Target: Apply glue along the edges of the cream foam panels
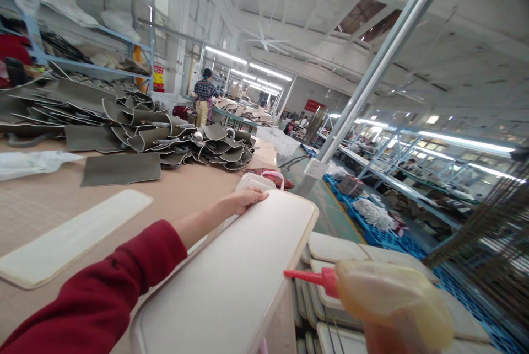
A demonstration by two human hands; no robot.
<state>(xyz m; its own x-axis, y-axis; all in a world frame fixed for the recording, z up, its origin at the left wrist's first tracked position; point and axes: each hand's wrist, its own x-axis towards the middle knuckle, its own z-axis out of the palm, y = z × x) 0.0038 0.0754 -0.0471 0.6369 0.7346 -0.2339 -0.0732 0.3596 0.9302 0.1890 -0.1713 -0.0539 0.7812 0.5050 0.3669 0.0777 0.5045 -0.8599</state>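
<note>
I see my left hand (243, 200) lying flat, fingers open, on the far end of one cream panel (231, 277) at the tabletop's (182, 188) right edge. A second panel (70, 238) lies flat to the left, well apart. One squeeze bottle (392, 301) with a red nozzle sits low right; my right hand is hidden behind it, so I cannot tell its grip. Below the edge, more panels are stacked (334, 249); I cannot count them. Grey pieces (165, 136) are heaped beyond. One person (204, 96) stands far off.
</note>
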